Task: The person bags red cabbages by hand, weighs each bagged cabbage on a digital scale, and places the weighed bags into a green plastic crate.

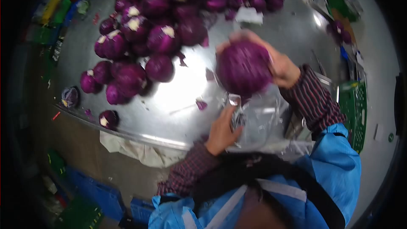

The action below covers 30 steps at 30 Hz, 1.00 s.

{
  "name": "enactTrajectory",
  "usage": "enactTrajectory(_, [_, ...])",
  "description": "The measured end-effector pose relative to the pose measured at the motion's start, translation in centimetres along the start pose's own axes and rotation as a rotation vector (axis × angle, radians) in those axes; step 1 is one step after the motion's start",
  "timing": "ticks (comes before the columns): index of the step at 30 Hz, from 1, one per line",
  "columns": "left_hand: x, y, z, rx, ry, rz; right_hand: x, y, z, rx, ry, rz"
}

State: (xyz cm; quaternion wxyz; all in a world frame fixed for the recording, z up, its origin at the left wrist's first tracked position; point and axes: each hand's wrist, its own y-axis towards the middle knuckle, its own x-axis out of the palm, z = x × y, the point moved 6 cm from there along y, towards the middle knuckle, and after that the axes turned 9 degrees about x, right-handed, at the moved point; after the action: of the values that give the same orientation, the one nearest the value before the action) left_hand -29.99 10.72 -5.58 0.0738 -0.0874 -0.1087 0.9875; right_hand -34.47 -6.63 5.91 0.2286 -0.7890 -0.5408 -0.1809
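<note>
A large purple cabbage (243, 68) is in my right hand (283, 65), whose fingers wrap round its back and right side, above the metal table (182, 97). Below and left of it, near the table's front edge, my left hand (223, 130) has its thumb and fingers apart; a small shiny metal piece (234, 99) shows at its fingertips, and I cannot make out whether it is held. Clear plastic film (265, 118) lies just right of my left hand, under the cabbage. Motion blurs the cabbage and my right fingers.
Many purple cabbages (157, 2) are heaped at the back and left of the table. A single small one (109, 119) sits near the front-left edge. A white piece (249, 15) lies behind my right hand. Green crates (354, 114) stand at the right, blue ones (95, 191) at lower left.
</note>
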Motion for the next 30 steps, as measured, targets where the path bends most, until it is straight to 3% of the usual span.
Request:
enactTrajectory(1, [0.4,0.3,-0.1,-0.213,-0.013,-0.15,1.2,-3.2,2.4,0.042,0.085,-0.059])
enactTrajectory(3, [1.2,0.9,0.7,0.396,0.056,0.039,2.8,-8.8,7.5,0.235,0.277,-0.035])
enactTrajectory(4, [1.4,0.9,1.9,0.386,-0.182,0.044,2.7,-11.0,10.0,0.265,0.337,0.02])
enactTrajectory(8, [2.7,0.0,2.9,0.282,-0.075,-0.062,-0.2,-15.6,14.5,0.166,0.411,0.392])
enactTrajectory(9, [3.1,-0.3,3.1,0.287,-0.069,-0.068,0.1,-15.9,14.7,0.156,0.411,0.393])
enactTrajectory(12, [4.0,-0.8,3.9,0.287,0.164,-0.026,-0.1,-16.0,14.4,0.072,-0.049,0.619])
enactTrajectory(15, [4.1,-2.2,4.1,0.431,0.289,0.08,0.6,-15.5,15.0,0.053,-0.146,0.728])
enactTrajectory(16, [4.3,-2.4,4.3,0.441,0.295,0.083,0.2,-15.3,15.2,-0.021,-0.377,0.782])
enactTrajectory(17, [4.8,-2.8,4.9,0.503,0.325,0.11,0.3,-15.3,15.7,-0.029,-0.381,0.782])
enactTrajectory(19, [6.1,-2.9,5.5,0.575,0.352,0.151,1.3,-15.8,13.9,-0.098,-1.015,1.108])
enactTrajectory(21, [8.7,-3.1,5.0,0.613,0.298,0.087,-0.4,-15.4,15.2,-0.172,-1.166,1.199])
enactTrajectory(23, [8.8,-2.2,6.3,0.658,0.237,0.106,-4.2,-15.8,16.5,-0.255,-0.435,1.399])
enactTrajectory(24, [9.0,-1.9,6.1,0.649,0.183,0.082,-5.6,-15.3,15.5,-0.26,-0.447,1.396])
enactTrajectory(26, [9.8,-1.8,5.9,0.61,0.106,-0.017,-8.6,-14.9,17.9,-0.039,0.414,1.249])
enactTrajectory(29, [9.9,-1.4,5.0,0.659,0.092,-0.033,-11.3,-15.2,20.8,-0.041,0.513,1.222])
enactTrajectory(30, [9.2,-1.4,5.5,0.712,0.116,0.037,-9.1,-15.6,19.6,-0.031,0.414,1.163])
